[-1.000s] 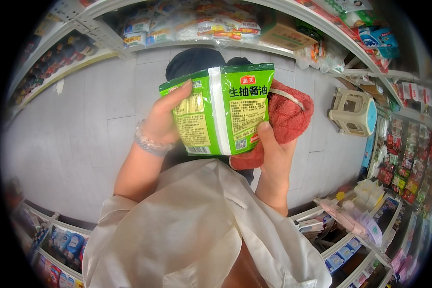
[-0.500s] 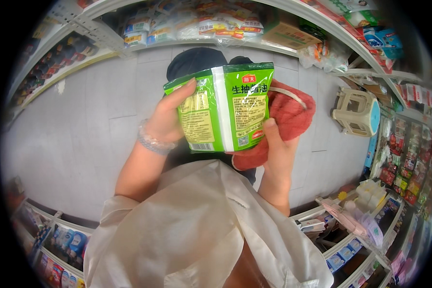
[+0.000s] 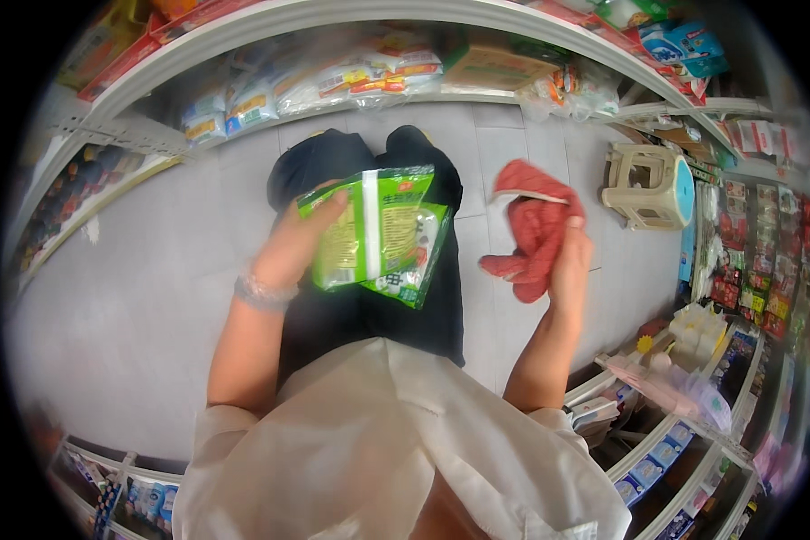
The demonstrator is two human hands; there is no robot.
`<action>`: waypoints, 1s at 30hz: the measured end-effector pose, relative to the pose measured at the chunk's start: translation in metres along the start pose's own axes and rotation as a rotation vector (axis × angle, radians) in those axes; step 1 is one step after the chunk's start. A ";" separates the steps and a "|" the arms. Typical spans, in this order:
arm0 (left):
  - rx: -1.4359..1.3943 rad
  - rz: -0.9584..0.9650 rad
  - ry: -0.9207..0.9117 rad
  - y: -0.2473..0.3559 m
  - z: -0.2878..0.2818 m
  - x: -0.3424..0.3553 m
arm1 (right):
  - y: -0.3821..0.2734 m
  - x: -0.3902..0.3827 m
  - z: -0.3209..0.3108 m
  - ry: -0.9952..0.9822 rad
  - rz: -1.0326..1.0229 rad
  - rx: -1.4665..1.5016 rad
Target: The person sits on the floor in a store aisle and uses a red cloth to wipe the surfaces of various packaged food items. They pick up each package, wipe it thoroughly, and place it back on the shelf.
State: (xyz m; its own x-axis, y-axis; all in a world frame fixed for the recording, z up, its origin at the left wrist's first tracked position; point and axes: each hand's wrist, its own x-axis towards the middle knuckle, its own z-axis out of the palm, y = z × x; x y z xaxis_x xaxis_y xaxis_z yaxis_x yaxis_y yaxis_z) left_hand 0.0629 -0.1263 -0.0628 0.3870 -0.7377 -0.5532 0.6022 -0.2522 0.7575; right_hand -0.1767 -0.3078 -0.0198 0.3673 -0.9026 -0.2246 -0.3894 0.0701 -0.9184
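My left hand (image 3: pixel 301 236) is closed on the left edge of a green soy sauce bag (image 3: pixel 394 236) with a pale seam down its back. Behind it, sticking out below and to the right, is a second green bag (image 3: pixel 411 281); the two overlap in the same grip. Out to the right, my right hand (image 3: pixel 570 265) is closed round a crumpled red cloth (image 3: pixel 538 225) with a white edge. The cloth hangs loosely beside the fingers, apart from the bags. My dark-trousered knees (image 3: pixel 369 315) are below the bags.
A low shelf (image 3: pixel 333 112) ahead holds several plastic-wrapped packs and a cardboard box (image 3: pixel 495 69). A beige stool (image 3: pixel 646 186) with a blue top stands on the grey floor at the right. Racks of small goods (image 3: pixel 747 243) line the right side, and dark bottles (image 3: pixel 88 184) fill a shelf at left.
My right hand has let go of the bag and moved right with the red cloth. The left hand has lowered the bag slightly, and a second one behind it now shows.
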 end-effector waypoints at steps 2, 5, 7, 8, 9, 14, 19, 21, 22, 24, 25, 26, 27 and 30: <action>0.225 0.136 0.080 0.002 -0.001 0.005 | 0.003 0.010 0.008 -0.090 0.044 -0.190; 0.293 0.247 0.156 0.004 -0.006 0.010 | -0.001 0.036 0.023 -0.226 -0.071 -0.440; 0.441 0.334 0.210 -0.005 -0.012 0.015 | 0.004 0.066 0.033 -0.212 -0.112 -0.553; 0.512 0.378 0.240 -0.008 -0.013 0.017 | 0.010 0.085 0.036 -0.208 -0.194 -0.528; 0.457 0.339 0.229 -0.010 -0.012 0.018 | 0.021 0.104 0.036 -0.202 -0.271 -0.504; 0.254 0.413 0.392 -0.018 -0.020 0.028 | 0.057 0.223 0.037 -0.248 -0.117 -0.158; 0.228 0.349 0.576 -0.015 -0.028 0.029 | 0.085 0.337 0.045 -0.031 0.262 0.383; -0.011 0.344 0.540 -0.015 -0.035 0.032 | 0.078 0.360 0.038 -0.270 0.483 0.496; -0.132 0.344 0.515 -0.014 -0.038 0.037 | 0.087 0.380 0.028 -0.308 0.466 0.541; -0.112 0.332 0.509 -0.015 -0.041 0.041 | 0.090 0.391 0.047 -0.343 0.433 0.580; -0.157 0.323 0.505 -0.015 -0.040 0.042 | 0.091 0.395 0.052 -0.330 0.416 0.579; -0.204 0.315 0.504 -0.015 -0.040 0.042 | 0.080 0.389 0.060 -0.320 0.401 0.576; -0.221 0.335 0.515 -0.019 -0.042 0.041 | 0.065 0.383 0.068 -0.313 0.385 0.572; -0.285 0.324 0.476 -0.020 -0.046 0.043 | 0.031 0.366 0.078 -0.271 0.354 0.584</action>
State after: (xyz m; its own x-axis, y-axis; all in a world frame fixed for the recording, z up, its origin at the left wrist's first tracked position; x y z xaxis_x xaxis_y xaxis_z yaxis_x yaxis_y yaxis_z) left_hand 0.0998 -0.1241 -0.1181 0.8086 -0.3736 -0.4546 0.5394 0.1618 0.8264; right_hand 0.0113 -0.6034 -0.1559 0.5287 -0.6525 -0.5429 -0.0380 0.6208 -0.7831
